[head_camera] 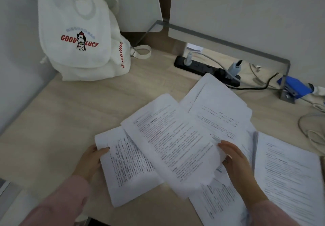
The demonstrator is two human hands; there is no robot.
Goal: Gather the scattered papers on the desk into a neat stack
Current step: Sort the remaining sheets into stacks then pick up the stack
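Several printed white papers lie overlapping on the wooden desk [73, 113]. My left hand [91, 162] grips the left edge of the leftmost sheet [128, 169], thumb on top. My right hand [235, 162] pinches the right edge of the middle sheet [175, 138], which lies across the leftmost one and looks slightly lifted and curled. More sheets [219, 106] fan out behind it. A further sheet [290, 173] lies at the right, and another [219, 201] sits under my right wrist.
A white cloth bag [79, 37] printed "GOOD LUCY" stands at the back left. A black power strip [198, 66] with plugs and cables lies at the back by a metal shelf bracket [286, 78]. A blue stapler [295, 87] and white cables [314, 138] sit at the right.
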